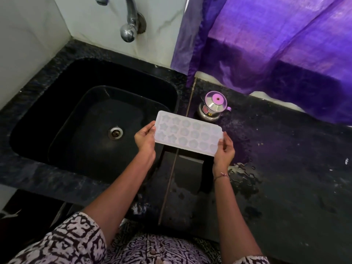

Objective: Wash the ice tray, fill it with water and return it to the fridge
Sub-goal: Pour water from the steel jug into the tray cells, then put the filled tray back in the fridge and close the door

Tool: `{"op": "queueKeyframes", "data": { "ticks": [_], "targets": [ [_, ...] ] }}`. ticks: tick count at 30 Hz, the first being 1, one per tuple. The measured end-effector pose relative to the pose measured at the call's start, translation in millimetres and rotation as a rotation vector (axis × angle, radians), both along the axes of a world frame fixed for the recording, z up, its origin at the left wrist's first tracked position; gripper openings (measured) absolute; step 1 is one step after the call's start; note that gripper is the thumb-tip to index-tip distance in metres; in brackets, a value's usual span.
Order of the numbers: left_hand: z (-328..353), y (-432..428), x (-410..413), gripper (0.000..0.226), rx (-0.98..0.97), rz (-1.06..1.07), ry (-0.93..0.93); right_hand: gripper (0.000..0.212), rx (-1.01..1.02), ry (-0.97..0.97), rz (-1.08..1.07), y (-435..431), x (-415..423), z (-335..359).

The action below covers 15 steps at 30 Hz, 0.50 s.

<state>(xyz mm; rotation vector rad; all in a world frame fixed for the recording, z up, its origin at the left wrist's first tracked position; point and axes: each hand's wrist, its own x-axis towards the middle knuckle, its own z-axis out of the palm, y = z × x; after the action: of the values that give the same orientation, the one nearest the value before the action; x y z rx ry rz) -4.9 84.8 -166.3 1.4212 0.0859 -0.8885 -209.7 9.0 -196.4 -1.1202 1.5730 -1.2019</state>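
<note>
Left hand: holding the left short end of the ice tray, thumb on the top rim, fingers curled beneath.
Right hand: holding the right short end the same way, thumb on top.
Tray position: in the air between the two hands, above the counter strip at the sink's right edge. Its left end reaches over the basin.
Tray facing: cavities up, star and round moulds showing. Whether they hold water cannot be told.
Long axis: left to right, with the right end somewhat nearer. Roughly level.
Step, as judged: carrying the tray to the sink for washing.
Method advised: move the tray left and far until it sits under the tap, with a grip on both ends. Tip one long edge down so rinse water runs toward the drain, not onto the counter.
Hazard: the steel pot stands just beyond the tray's far edge, and a puddle lies near the right hand.
</note>
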Motion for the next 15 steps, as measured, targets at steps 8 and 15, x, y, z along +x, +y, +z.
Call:
{"op": "queueKeyframes", "data": {
  "ticks": [8, 15],
  "targets": [
    [9, 48, 34, 0.026, 0.004, 0.193, -0.015, 0.033, -0.031, -0.034, 0.175, 15, 51, 5],
    [18, 111, 47, 0.021, 0.015, 0.43, -0.045, 0.032, -0.031, -0.069, 0.396, 38, 95, 6]
  ]
}}
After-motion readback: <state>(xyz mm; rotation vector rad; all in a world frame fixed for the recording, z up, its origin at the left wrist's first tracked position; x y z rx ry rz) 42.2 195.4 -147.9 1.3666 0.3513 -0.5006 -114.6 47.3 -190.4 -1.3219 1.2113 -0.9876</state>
